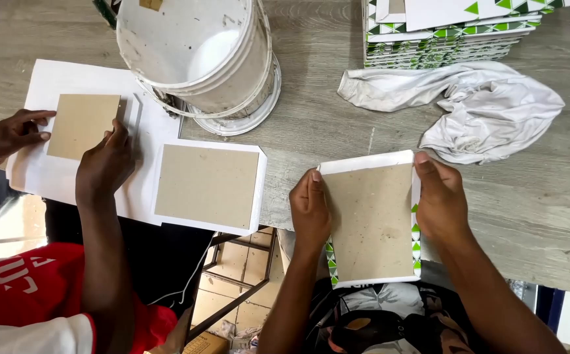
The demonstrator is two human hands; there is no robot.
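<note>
A brown cardboard panel (371, 219) lies on a white sheet with green triangle edging (417, 237), at the table's near edge. My left hand (310, 208) presses down on the panel's left side, thumb up along the folded paper flap. On the panel's right side, my right hand (439, 196) does the same, thumb at the top right corner. Both hands hold the panel and its folded paper edges.
A co-worker in red at the left presses a small cardboard piece (82, 124) onto white paper with both hands. Another cardboard-on-paper piece (208, 186) lies between us. A white bucket (196, 52), a crumpled white cloth (468, 101) and a stack of patterned sheets (442, 33) sit further back.
</note>
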